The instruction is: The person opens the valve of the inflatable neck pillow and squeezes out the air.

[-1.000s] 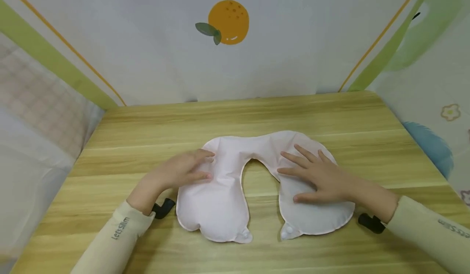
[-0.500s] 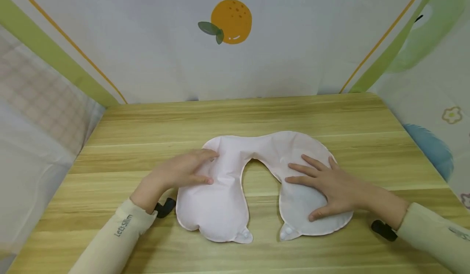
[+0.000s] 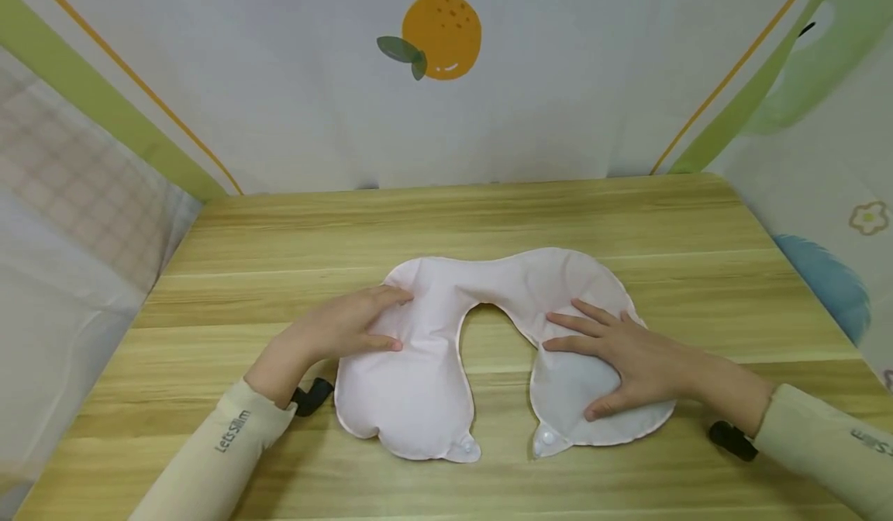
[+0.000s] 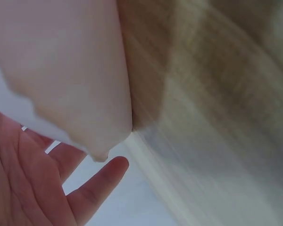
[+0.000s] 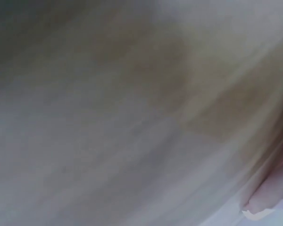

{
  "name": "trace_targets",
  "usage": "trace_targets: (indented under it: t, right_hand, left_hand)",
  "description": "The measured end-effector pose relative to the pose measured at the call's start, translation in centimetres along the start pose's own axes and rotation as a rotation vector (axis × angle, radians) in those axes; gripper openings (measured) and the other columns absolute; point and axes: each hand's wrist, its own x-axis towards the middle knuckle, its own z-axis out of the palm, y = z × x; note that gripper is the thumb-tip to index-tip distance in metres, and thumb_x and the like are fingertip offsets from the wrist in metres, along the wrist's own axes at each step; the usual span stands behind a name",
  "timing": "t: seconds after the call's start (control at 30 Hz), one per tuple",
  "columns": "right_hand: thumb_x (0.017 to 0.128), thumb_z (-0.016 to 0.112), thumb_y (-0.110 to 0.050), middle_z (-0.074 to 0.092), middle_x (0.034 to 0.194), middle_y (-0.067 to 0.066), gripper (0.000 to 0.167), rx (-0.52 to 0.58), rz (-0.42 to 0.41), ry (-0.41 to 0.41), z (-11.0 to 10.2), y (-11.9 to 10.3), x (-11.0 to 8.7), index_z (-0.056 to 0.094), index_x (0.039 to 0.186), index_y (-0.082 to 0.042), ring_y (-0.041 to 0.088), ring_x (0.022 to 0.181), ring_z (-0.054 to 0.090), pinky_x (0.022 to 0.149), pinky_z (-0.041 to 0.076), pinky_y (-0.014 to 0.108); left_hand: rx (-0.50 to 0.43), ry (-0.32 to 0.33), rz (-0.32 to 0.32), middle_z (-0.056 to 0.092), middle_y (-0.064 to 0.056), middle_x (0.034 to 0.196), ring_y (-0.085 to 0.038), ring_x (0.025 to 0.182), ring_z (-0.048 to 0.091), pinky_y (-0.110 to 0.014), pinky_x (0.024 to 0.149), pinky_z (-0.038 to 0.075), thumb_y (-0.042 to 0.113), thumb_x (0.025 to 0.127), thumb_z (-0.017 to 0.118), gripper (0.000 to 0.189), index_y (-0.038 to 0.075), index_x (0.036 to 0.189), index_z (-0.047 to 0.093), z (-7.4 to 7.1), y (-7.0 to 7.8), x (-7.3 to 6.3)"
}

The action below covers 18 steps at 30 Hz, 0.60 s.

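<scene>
Outward, and a little toward the person, the right grip (image 3: 636,360) has been shifted over the pillow (image 3: 412,401) compared with a second ago; the left grip (image 3: 340,327) and the pillow's outline have been left almost as they were. By the right grip, fingers widely spread, nothing is clasped: it is laid flat across the pillow's right lobe. By the left grip nothing is seen to be held either; its fingers and thumb are rested, extended, over the outer side of the left lobe, and in the left wrist view they are seen beside the seam. The right wrist view is too blurred for more to be told.

From this, the pillow is judged to be being smoothed or pressed rather than lifted. It is laid flat on the worktop (image 3: 488,219), between the two grips, its gap turned toward the person. At the near end of each lobe a snap tab is carried, the left tab (image 3: 463,450) and the right tab (image 3: 551,440) being well apart and unfastened. Fabric is creased around the pillow's inner curve. Beyond the pillow, a printed cloth (image 3: 314,118) is hung.
</scene>
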Motion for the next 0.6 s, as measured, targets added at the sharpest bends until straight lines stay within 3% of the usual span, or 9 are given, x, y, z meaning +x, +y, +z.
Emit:
trace_targets:
  t: [0.6]
  right_hand:
    - [0.072, 0.069, -0.076, 0.037, 0.160, -0.005, 0.081, 0.013, -0.018, 0.023, 0.27, 0.29, 0.08, 0.048, 0.142, -0.043, 0.048, 0.146, 0.026, 0.083, 0.028, 0.090]
  left_hand:
    - [0.017, -0.001, -0.011, 0.051, -0.017, 0.148, -0.035, 0.140, 0.045, -0.053, 0.116, 0.035, 0.033, 0.089, 0.074, 0.068, 0.002, 0.144, 0.049, 0.11, -0.19, 0.37]
